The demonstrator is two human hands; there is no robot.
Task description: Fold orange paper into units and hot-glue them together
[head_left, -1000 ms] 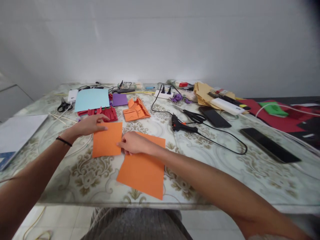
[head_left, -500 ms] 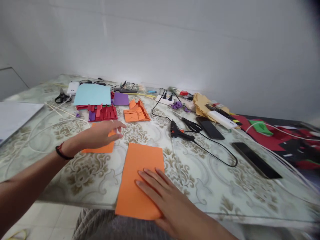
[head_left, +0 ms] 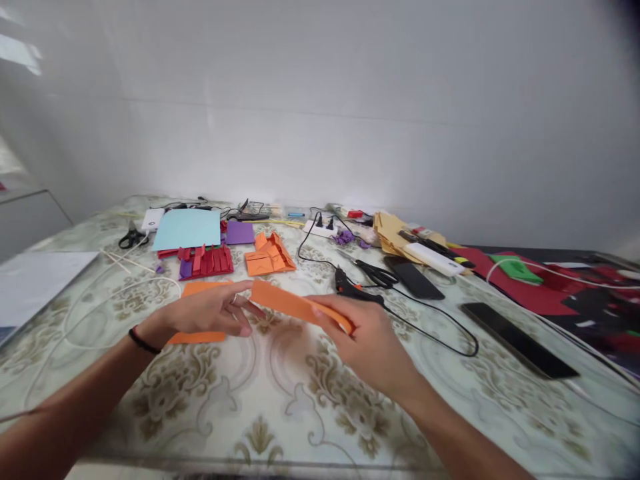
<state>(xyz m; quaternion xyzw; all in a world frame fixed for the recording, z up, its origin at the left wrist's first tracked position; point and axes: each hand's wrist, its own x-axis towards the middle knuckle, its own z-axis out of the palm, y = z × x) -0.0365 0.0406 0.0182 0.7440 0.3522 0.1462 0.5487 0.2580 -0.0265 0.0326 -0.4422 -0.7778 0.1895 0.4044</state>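
An orange sheet of paper is lifted off the table and seen almost edge-on. My right hand pinches its right end between thumb and fingers. My left hand, fingers apart and a ring on one of them, is beside the sheet's left end; whether a fingertip touches it I cannot tell. Partly under the left hand, a second orange sheet lies flat. Beyond the hands are a folded orange paper piece and a row of folded red paper pieces.
A black glue gun, scissors and two dark phones lie to the right, with cables among them. Light blue paper and purple paper are at the back left. A power strip stands near the wall.
My right hand has picked up the orange sheet that lay flat under it and raised it away from the table's front edge. The view has tilted up.
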